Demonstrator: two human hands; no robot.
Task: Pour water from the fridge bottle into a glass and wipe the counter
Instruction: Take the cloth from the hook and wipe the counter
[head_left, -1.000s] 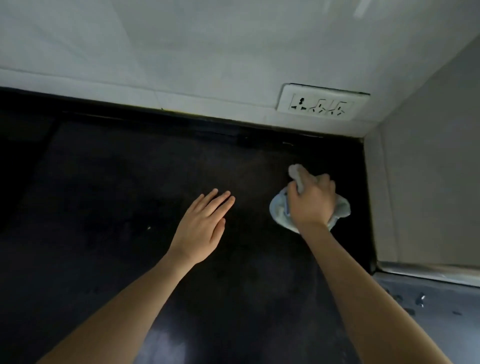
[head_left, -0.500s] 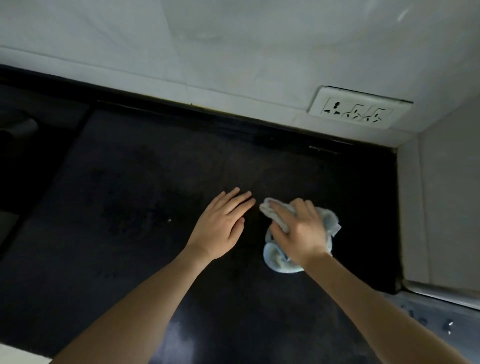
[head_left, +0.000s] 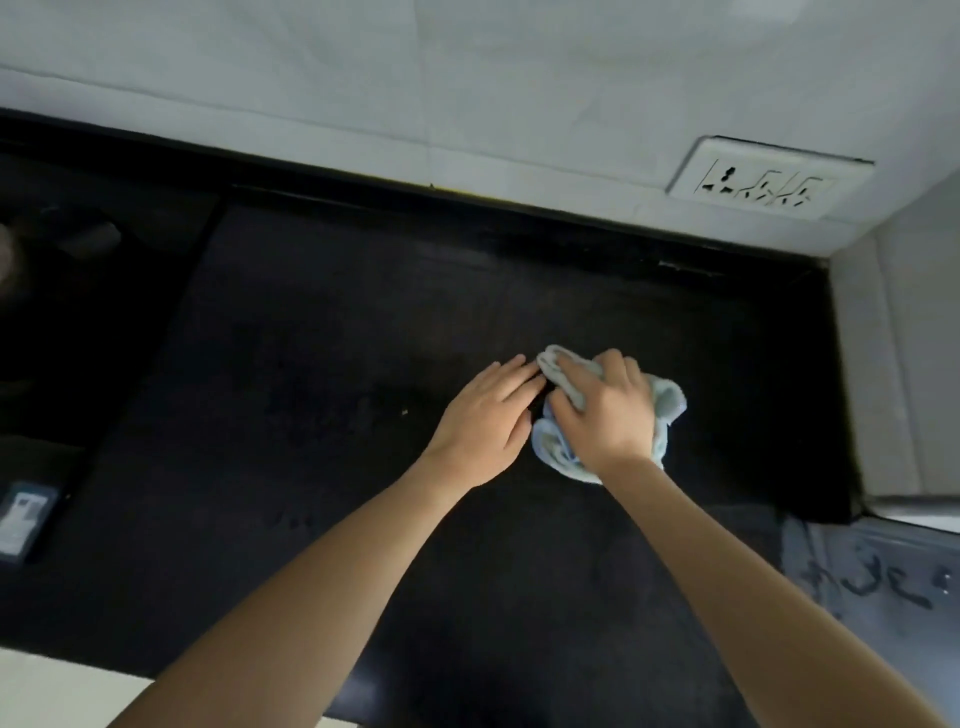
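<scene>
Two hands low on the dark table (head_left: 311, 519): right hand (head_left: 605, 415) bunched around the pale blue cloth (head_left: 667, 408), left hand (head_left: 483, 421) flat, fingers straight. Best wiped in overlapping strokes, pressing evenly, cloth kept bunched.

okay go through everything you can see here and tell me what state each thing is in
cloth: bunched up, lying on the counter under the right hand
right hand: gripping the cloth
left hand: flat, fingers straight, beside the cloth
counter: dark, bare around the hands
wall socket: nothing plugged in
</scene>
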